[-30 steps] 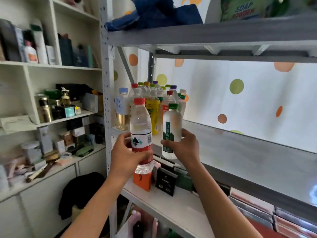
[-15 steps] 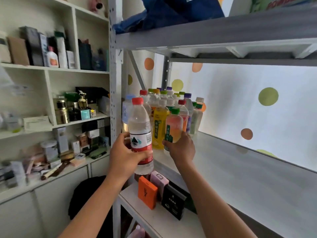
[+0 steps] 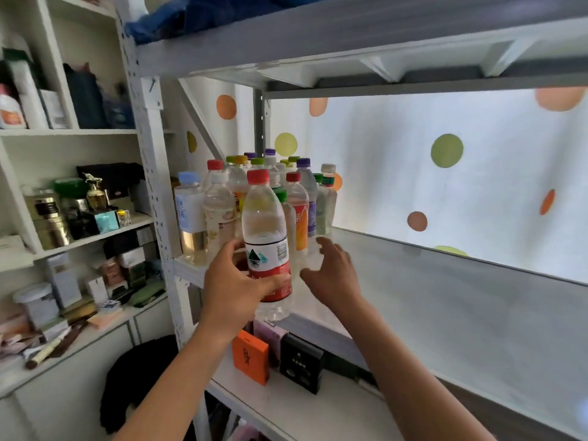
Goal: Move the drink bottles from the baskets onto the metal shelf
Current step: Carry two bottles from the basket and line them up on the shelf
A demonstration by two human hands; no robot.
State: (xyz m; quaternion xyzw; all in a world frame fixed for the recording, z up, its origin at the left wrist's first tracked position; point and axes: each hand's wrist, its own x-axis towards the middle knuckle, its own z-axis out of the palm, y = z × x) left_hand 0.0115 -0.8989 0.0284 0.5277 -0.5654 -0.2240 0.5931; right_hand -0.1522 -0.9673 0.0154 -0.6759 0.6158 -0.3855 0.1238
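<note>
Left hand (image 3: 237, 286) grip clasped round red-capped water bottle (image 3: 266, 240), held upright at metal shelf (image 3: 445, 300) front edge, ready to join bottle cluster (image 3: 270, 192) behind. Right hand (image 3: 331, 272) grip released, fingers spread beside bottle, likely clearing space.

Bottle cluster (image 3: 254, 198) crowds metal shelf (image 3: 445, 300) left end; right stretch open.
</note>
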